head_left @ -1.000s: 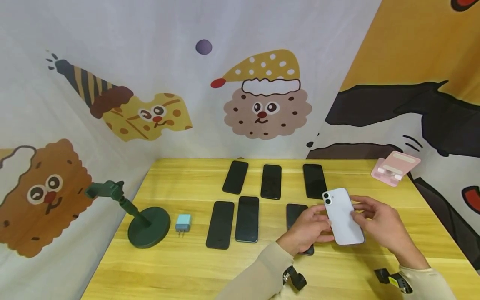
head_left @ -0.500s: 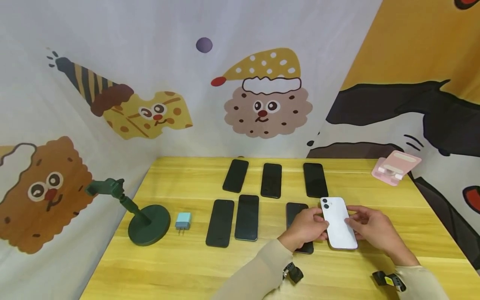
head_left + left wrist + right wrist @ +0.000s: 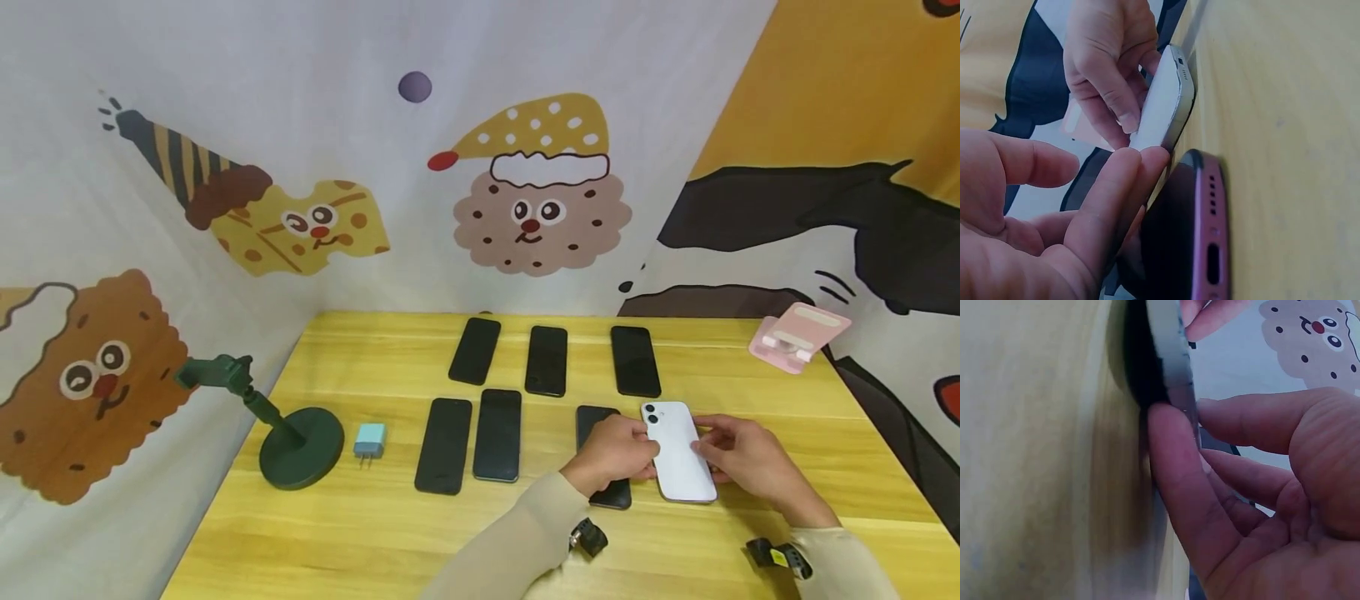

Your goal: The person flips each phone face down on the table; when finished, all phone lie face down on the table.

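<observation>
A white smartphone [image 3: 681, 454] is back up, its two camera lenses at the upper left, at or just above the wooden table. My right hand [image 3: 746, 458] pinches its right edge. In the right wrist view the thumb [image 3: 1247, 419] is at the upper side and a finger [image 3: 1175, 444] reaches under the edge. My left hand [image 3: 615, 454] touches the left edge with its fingertips [image 3: 1124, 159], while the left thumb [image 3: 1041, 164] stands off the phone. Beneath the left hand lies a dark-screened phone [image 3: 613, 496] with a pinkish frame, partly covered.
Several other dark phones lie screen up: one [image 3: 636, 362] behind the white phone, others [image 3: 497, 433] to the left. A green desk stand [image 3: 303, 450] and a blue-topped charger plug [image 3: 369, 442] are at left. A pink phone stand [image 3: 798, 337] is at the back right.
The white phone has come down toward the table and turned straighter, in line with the dark phone beside it. Both hands moved with it. In the last half second it barely moved.
</observation>
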`<state>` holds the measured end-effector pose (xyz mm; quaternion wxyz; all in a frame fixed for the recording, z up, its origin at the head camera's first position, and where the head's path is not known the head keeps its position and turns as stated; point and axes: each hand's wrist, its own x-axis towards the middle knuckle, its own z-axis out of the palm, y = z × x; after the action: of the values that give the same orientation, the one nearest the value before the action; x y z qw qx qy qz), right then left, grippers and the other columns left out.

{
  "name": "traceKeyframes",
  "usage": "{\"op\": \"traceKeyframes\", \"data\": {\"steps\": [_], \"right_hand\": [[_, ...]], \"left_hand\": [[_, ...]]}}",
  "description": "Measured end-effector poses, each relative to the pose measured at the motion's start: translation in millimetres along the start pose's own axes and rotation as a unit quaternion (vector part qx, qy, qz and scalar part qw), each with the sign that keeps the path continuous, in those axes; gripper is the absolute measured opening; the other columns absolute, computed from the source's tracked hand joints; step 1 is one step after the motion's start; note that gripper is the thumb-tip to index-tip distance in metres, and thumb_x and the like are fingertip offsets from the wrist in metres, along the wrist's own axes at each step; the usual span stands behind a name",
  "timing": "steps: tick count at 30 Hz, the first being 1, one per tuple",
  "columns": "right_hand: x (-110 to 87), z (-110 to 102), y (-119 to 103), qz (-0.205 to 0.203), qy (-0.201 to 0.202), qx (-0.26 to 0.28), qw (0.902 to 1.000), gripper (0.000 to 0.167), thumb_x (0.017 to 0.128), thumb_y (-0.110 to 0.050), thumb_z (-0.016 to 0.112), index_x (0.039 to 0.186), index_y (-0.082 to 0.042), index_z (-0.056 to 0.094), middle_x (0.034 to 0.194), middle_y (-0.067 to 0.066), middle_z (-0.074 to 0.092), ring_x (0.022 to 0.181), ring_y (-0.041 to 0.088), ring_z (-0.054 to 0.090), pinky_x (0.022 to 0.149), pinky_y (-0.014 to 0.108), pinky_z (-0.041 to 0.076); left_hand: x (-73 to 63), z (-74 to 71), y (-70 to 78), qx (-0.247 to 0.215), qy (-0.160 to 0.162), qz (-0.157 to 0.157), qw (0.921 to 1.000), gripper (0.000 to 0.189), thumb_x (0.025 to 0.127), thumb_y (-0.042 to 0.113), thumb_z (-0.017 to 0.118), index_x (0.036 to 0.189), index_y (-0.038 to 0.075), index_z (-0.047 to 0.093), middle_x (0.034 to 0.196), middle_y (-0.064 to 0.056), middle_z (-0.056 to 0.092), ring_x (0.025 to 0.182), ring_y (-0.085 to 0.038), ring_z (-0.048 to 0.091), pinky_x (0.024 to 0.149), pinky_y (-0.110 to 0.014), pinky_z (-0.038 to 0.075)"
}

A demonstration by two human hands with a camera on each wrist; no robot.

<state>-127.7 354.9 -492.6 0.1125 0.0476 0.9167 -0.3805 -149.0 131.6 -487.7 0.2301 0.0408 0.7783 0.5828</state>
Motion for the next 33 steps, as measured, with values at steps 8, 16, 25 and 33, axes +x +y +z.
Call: {"op": "traceKeyframes", "data": {"steps": [8, 16, 25, 33], "right_hand": [[2.1, -1, -3, 0.002, -0.008, -0.021, 0.9997, 0.049, 0.099, -0.013, 0.073, 0.14, 0.01, 0.058, 0.099, 0.012, 0.067, 0.08, 0.019, 0.066, 0.061, 0.03, 0.063], [-2.0, -3, -9, -0.008, -0.007, -0.035, 0.9993, 0.055, 0.099, -0.017, 0.075, 0.142, 0.012, 0.055, 0.102, 0.015, 0.072, 0.078, 0.02, 0.07, 0.061, 0.03, 0.063], [-6.5, 6, -32, -0.07, 0.048, -0.1, 0.9914, 0.051, 0.098, -0.029, 0.077, 0.137, 0.003, 0.066, 0.104, 0.011, 0.076, 0.079, 0.014, 0.068, 0.057, 0.026, 0.052], [-2.7, 23, -51, -0.113, 0.047, -0.063, 0.9905, 0.045, 0.099, -0.027, 0.076, 0.136, -0.001, 0.068, 0.107, 0.008, 0.079, 0.085, 0.013, 0.072, 0.063, 0.024, 0.054]], "left_hand": [[-1.5, -2.5, -0.4, -0.011, -0.002, -0.004, 0.9999, 0.009, 0.095, 0.009, 0.071, 0.1, 0.01, 0.078, 0.088, 0.007, 0.066, 0.07, -0.018, 0.078, 0.061, -0.022, 0.06], [-6.1, -16.2, -7.9, -0.02, -0.031, 0.029, 0.9989, 0.037, 0.099, 0.018, 0.071, 0.135, 0.01, 0.073, 0.107, 0.007, 0.077, 0.077, -0.016, 0.076, 0.077, -0.022, 0.059], [-13.7, -49.0, -20.1, -0.034, -0.019, 0.056, 0.9977, 0.035, 0.101, 0.02, 0.071, 0.135, 0.011, 0.073, 0.116, 0.003, 0.075, 0.086, -0.02, 0.076, 0.073, -0.023, 0.06], [-21.9, -69.4, -27.2, -0.046, 0.006, 0.044, 0.9979, 0.035, 0.101, 0.019, 0.07, 0.135, 0.01, 0.071, 0.115, 0.002, 0.074, 0.088, -0.023, 0.075, 0.076, -0.031, 0.062]]}}
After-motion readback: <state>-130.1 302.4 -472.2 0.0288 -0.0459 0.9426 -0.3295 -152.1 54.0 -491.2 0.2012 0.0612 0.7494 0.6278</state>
